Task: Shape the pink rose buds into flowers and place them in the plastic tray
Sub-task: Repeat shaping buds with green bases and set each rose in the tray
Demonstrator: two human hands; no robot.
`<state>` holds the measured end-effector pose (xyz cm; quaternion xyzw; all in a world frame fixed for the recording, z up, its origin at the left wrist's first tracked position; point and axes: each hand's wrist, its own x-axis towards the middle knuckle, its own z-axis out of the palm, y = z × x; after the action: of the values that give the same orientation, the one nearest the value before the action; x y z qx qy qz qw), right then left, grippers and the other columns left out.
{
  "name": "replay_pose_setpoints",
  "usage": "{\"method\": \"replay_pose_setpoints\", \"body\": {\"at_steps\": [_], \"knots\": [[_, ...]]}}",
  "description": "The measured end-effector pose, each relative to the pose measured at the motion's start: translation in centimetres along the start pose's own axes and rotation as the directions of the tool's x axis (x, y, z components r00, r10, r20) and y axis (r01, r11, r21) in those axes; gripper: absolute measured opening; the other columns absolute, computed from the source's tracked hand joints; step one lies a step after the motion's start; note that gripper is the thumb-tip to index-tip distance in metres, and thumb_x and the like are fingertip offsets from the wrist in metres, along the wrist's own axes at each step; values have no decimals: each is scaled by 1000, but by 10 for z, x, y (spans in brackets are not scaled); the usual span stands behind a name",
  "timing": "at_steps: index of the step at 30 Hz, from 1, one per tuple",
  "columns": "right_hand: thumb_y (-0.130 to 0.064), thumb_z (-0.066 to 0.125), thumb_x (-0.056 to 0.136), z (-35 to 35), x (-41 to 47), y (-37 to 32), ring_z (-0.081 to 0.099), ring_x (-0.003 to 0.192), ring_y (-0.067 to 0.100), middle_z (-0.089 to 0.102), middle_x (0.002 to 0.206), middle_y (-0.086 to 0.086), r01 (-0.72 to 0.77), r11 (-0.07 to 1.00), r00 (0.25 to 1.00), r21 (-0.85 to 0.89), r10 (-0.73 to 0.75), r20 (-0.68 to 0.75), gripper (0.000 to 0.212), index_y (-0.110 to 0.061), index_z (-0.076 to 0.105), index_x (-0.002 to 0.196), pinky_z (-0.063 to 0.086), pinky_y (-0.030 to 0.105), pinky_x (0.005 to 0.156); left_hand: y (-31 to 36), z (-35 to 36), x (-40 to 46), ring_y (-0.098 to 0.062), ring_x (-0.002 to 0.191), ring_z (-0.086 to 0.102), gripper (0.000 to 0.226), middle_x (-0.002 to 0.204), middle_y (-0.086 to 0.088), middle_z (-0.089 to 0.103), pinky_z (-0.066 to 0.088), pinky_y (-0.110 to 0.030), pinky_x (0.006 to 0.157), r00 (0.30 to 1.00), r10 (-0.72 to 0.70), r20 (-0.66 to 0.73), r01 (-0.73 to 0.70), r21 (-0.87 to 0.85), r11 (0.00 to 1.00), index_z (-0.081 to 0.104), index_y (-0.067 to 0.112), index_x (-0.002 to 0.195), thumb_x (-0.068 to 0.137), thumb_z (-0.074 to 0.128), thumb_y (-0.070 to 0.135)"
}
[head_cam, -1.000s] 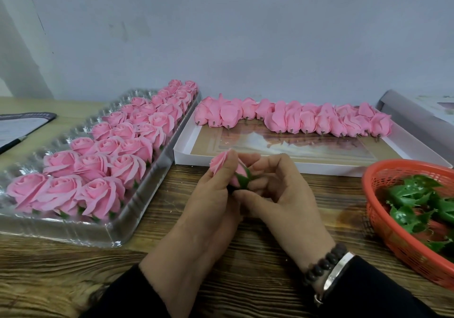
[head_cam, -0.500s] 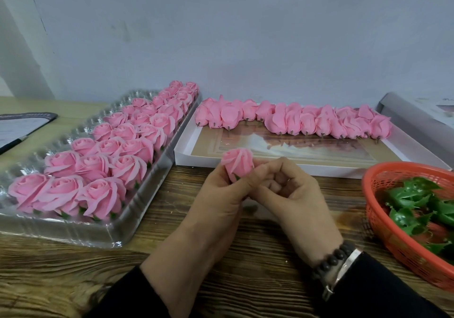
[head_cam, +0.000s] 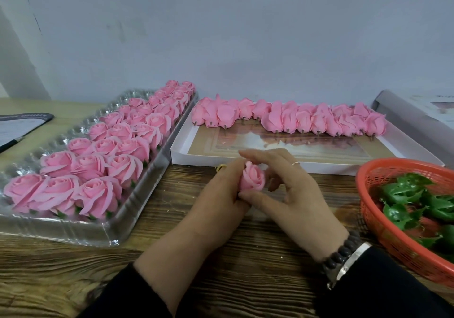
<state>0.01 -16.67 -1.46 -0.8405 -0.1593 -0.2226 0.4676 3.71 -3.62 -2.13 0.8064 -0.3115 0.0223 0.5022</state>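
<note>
Both hands lowered; right hand (head_cam: pixel 292 195) fingers now spread off bud (head_cam: pixel 253 177)

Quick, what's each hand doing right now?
Left hand: gripping the pink rose bud.
Right hand: fingers spread, thumb touching the bud's base.

No writing can be read anywhere; the dark-edged sheet (head_cam: pixel 17 127) at far left carries only blurred print.
</note>
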Motion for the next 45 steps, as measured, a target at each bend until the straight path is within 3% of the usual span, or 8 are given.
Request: {"method": "replay_pose_setpoints", "body": {"at_steps": [7,14,23,28,31,34,40,45], "knots": [[-13,73,71,-4,0,-4,55,82,9,53,89,-9,6,998,1000,67,-7,8,16,-20,64,82,44,14,72,2,-7,-1,-8,90,62,79,98,-1,61,49,-19,80,982,-191,5,188,-206,960,35,32,124,63,75,2],[-14,65,74,1,-2,-11,54,83,4,53,91,-10,87,996,992,-3,-87,88,13,-20,64,86,41,8,70,11,-7,-2,3,76,63,33,73,12,68,48,-11,64,986,-118,115,124,-46,991,61,32,75,73,69,0],[-33,41,87,19,3,-18,61,92,-5,68,93,-20,-107,960,960,260,168,-226,27,-31,67,92,43,7,76,17,7,-4,5,64,59,17,64,13,63,41,-7,58,998,-51,-25,52,30,998,59,29,66,79,65,20],[-30,40,85,28,1,-17,60,96,7,67,93,-16,-138,990,981,-4,136,-142,34,-23,71,98,47,28,88,18,12,-2,-13,83,63,14,85,-4,70,45,-17,67,998,17,-65,2,284,959,68,7,88,86,55,4],[-39,44,84,25,1,-16,60,98,5,68,99,-14,-121,993,989,-3,120,-90,34,-27,67,106,47,28,89,20,13,-3,-5,68,61,28,68,10,62,46,-11,59,996,-57,-71,62,77,995,61,23,72,88,54,1],[-53,58,69,20,2,-12,60,96,-5,66,102,-20,-174,972,983,158,180,-24,42,-46,53,110,46,13,85,25,11,-4,4,56,58,29,58,8,59,43,-7,53,993,-93,-67,77,-212,974,58,9,68,83,52,-15],[-47,79,49,5,4,-1,63,91,-5,67,95,-17,-303,906,943,296,240,230,71,-38,53,115,45,10,77,21,6,-3,-10,69,65,14,71,-2,68,54,-23,63,996,-24,-84,14,-121,993,67,11,74,81,63,0],[-58,55,66,11,5,-10,62,97,-4,68,103,-16,-165,929,981,332,191,-44,41,-40,61,102,49,15,82,16,9,-3,2,60,59,25,59,13,63,40,-6,53,990,-49,-132,46,-24,999,61,28,63,77,65,7]]}}
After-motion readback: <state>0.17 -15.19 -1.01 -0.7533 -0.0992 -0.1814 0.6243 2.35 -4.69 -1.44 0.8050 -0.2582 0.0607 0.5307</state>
